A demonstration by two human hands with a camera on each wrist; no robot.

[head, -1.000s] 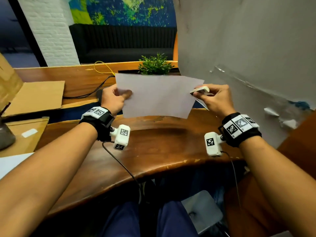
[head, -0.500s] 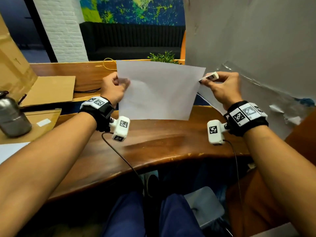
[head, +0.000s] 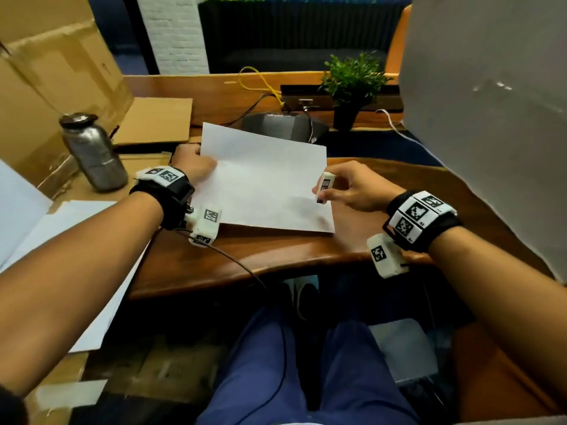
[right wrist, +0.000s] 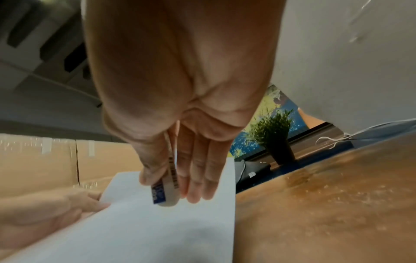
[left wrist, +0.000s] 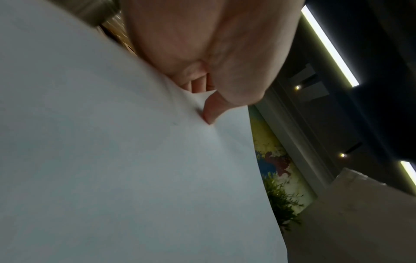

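Head | paper lowered to desk | left hand fingers pinch paper | right hand fingers pinch eraser

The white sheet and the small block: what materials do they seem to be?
The white sheet looks like thin matt paper: it dimples under the left hand. The small block is probably a rubber eraser: matt off-white, printed blue sleeve.

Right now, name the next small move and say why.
Probably lay the sheet flat on the desk. The left hand pinches its left edge with the far side raised, and the right hand holds an eraser at its right edge; rubbing likely needs firm backing.
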